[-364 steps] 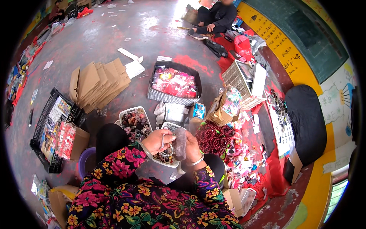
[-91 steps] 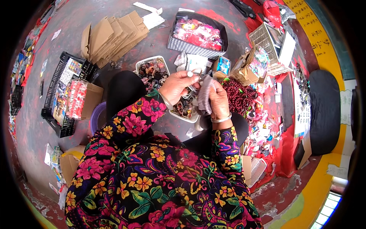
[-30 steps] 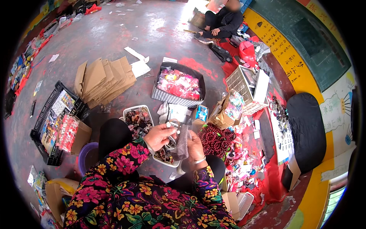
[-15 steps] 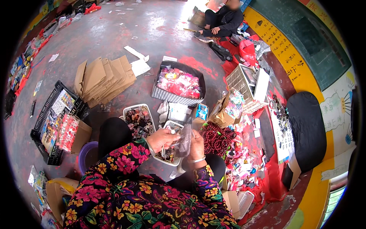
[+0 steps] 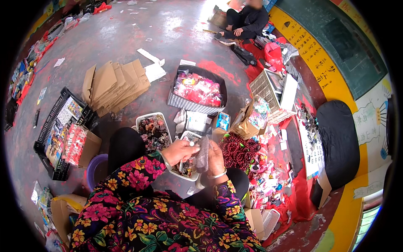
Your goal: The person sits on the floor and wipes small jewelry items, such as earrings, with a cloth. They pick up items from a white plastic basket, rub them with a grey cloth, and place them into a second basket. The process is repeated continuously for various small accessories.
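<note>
Both my hands meet above the small white baskets in front of my knees. My right hand is closed on a greyish, see-through packet that hangs upright; what it contains is too blurred to name. Close beside it, my left hand pinches a small white round-ended piece, whose kind I cannot make out. Below the hands stands a white basket of small mixed items, partly covered by my fingers. Left of it, another white basket holds dark and pink hair ties.
A grey woven bin with pink packets stands ahead. Flattened cardboard, a black crate and a purple bucket lie left. Dark red beads, an open carton and a cream crate stand right. A person sits far off.
The greyish packet has turned to look narrower and more upright between my hands. My hands stay almost in the same place. The seated person has shifted slightly.
</note>
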Motion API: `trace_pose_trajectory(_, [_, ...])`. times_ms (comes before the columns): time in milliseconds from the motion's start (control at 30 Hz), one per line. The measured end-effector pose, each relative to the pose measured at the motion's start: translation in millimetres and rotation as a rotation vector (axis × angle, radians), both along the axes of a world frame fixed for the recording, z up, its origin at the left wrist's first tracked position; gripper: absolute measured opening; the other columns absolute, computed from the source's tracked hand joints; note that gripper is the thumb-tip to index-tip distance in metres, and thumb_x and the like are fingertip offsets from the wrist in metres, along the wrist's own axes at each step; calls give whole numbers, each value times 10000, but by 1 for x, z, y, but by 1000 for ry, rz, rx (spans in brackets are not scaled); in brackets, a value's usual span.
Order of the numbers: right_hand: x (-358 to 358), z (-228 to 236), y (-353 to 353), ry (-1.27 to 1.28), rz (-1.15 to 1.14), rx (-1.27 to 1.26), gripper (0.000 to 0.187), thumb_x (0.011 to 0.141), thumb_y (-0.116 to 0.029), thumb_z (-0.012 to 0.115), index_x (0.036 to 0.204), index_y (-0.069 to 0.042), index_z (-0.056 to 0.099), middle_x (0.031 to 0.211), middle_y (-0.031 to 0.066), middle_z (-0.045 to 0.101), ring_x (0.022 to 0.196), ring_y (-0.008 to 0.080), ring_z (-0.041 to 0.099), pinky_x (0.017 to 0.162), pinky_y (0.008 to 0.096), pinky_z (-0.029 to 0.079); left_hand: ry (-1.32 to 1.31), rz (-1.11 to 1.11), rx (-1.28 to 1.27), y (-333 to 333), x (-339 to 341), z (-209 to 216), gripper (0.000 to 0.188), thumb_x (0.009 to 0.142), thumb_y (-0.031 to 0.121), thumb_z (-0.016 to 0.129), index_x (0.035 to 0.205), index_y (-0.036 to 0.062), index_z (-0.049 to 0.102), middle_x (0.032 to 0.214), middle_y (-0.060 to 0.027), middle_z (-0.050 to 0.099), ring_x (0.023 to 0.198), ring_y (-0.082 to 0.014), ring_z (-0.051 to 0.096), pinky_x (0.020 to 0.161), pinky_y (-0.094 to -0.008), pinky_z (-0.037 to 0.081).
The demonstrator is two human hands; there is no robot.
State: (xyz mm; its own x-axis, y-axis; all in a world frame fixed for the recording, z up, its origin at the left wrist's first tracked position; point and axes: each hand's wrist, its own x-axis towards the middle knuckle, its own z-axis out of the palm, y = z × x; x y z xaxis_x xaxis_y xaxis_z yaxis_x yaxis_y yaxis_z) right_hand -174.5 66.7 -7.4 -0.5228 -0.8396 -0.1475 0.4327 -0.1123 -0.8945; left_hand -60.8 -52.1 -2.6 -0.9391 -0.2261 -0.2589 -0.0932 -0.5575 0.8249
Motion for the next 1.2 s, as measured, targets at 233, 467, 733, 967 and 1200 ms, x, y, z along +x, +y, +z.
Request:
trace_pose_trajectory(233, [0, 3, -1, 4, -94, 25, 229, 894, -155, 430, 1046, -11, 523, 890, 59, 593, 739, 131, 579, 664, 249, 486, -27, -25, 12, -1, 2, 12, 164, 838, 160, 539, 770, 11, 545, 475, 44, 358, 393, -46, 327, 420, -212, 326])
trace_pose_trajectory(467, [-1, 14, -2, 62, -98, 33, 156, 873, -135, 496, 956, -20, 560, 795, 11, 587, 689, 77, 539, 631, 212, 454, -140, 27, -179, -9, 1, 14, 200, 826, 185, 559, 783, -8, 590, 527, 29, 456, 421, -46, 397, 419, -192, 353])
trace_pose_trajectory(733, [1, 2, -1, 348, 141, 162, 163, 843, -103, 538, 985, -26, 558, 800, -6, 570, 718, 61, 503, 636, 198, 426, -92, -103, -426, -8, -3, -18, 124, 815, 107, 540, 757, 10, 591, 580, 36, 488, 481, -50, 443, 433, -209, 375])
trace_pose_trajectory(967, [-7, -16, -1, 755, 68, 226, 196, 883, -130, 460, 1020, -20, 547, 818, 10, 568, 716, 65, 507, 625, 204, 431, -101, -154, -332, -5, 2, -4, 95, 802, 93, 534, 751, 20, 568, 558, 47, 451, 465, -39, 404, 407, -205, 303])
trace_pose_trajectory(1200, [1, 2, -1, 513, 139, 159, 174, 842, -162, 526, 954, -31, 550, 712, 117, 555, 643, 173, 529, 623, 279, 432, -133, -125, -391, -10, 2, 6, 108, 789, 104, 547, 725, 22, 578, 558, 32, 467, 480, -46, 427, 413, -201, 313])
